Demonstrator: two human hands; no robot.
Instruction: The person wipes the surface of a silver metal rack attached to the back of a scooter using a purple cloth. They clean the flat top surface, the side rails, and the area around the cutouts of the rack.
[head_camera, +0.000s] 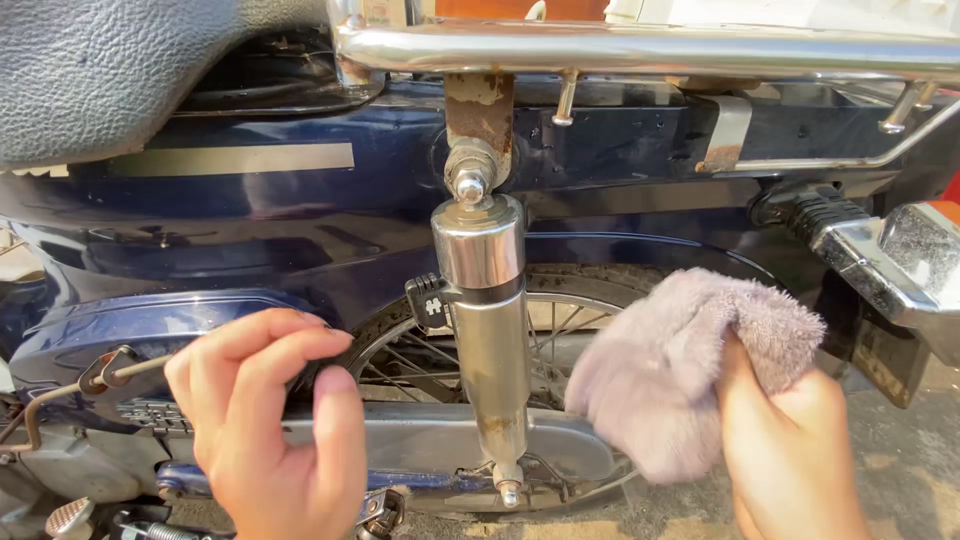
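Right hand (790, 440) clutched grey cloth (680, 370) beside chrome shock absorber (487, 330); left hand (270, 420) curled, gripped nothing visible. Chrome shone partly, rust spots remained at lower end.

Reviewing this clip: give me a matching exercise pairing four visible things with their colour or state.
Things:
1. cloth
2. shock absorber
3. side panel
4. seat

Descriptions:
A. shiny chrome, upright
B. dark blue, glossy
C. grey, fluffy, bunched in the right hand
D. black, grained

Pairs: 1-C, 2-A, 3-B, 4-D
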